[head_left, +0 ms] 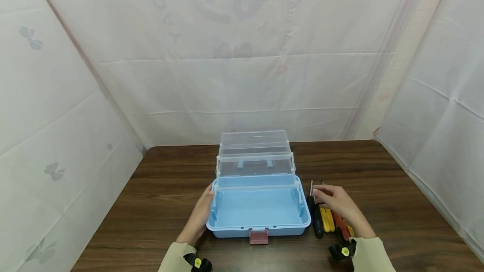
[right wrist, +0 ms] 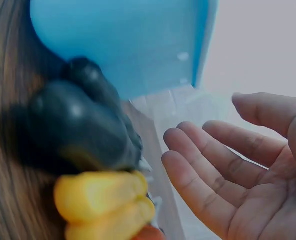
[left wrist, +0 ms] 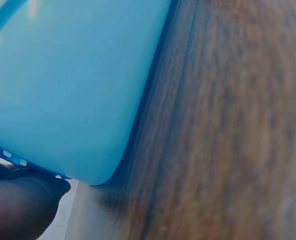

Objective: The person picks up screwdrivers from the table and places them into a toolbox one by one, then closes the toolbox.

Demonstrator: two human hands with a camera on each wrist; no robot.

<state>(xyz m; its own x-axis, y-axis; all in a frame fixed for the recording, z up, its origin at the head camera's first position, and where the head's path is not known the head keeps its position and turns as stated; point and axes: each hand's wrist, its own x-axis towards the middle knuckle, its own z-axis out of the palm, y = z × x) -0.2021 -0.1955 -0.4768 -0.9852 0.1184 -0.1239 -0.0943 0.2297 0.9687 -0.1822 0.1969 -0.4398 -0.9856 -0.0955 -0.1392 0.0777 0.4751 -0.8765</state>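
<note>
Nearby, a dusty-pink latch (head_left: pixel 259 237) hangs at the front of an open light-blue toolbox (head_left: pixel 227 233), which stands on the wooden desk (head_left: pixel 151 213) with its inner floor bare. To the box's right lie the tools, handles toward the person: a red-and-black-handled tool (head_left: pixel 341 226) on the outside, then what look like yellow-handled pliers (head_left: pixel 327 221), then two black-handled screwdrivers (head_left: pixel 318 223) close beside the box.

A little farther in, the left hand (head_left: pixel 199 212) lies along the box's left side; whether its fingers curl under the rim I cannot tell. The right hand (head_left: pixel 338 203) is over the tools, fingers loosely extended, thumb apart, grasping nothing.

Picking out one tool seems to be the step, probably a screwdriver. Because the handles crowd together, it would pay to draw the fingers back from the thin shafts, pinch one handle alone, and lift straight up before swinging sideways, so that its neighbour isn't dragged along. A light, steady left hand should stop the box sliding if knuckles brush it.

Behind, the clear plastic upper tiers (head_left: pixel 254 165) rise at the back; a low path over the front rim would avoid knocking them.
</note>
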